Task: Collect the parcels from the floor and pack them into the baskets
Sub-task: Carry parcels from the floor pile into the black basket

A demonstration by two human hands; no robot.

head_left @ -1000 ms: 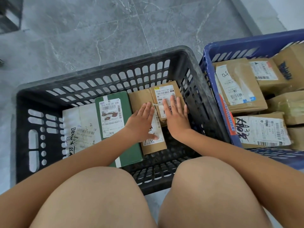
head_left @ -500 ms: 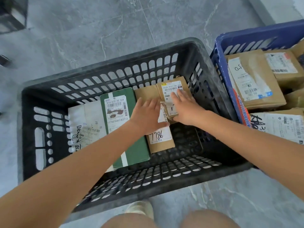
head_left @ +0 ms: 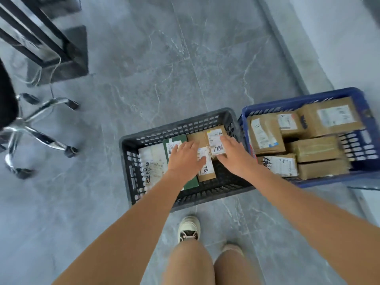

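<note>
In the centre of the frame, both hands are over the black basket (head_left: pixel 131 153). The left hand (head_left: pixel 185 159) lies flat, fingers straight, on a brown parcel (head_left: pixel 206 171). The right hand (head_left: pixel 233 154) touches the small parcel (head_left: pixel 216 138) (fingers relaxed). The blue basket (head_left: pixel 304 95), at right, holds more parcels.
</note>
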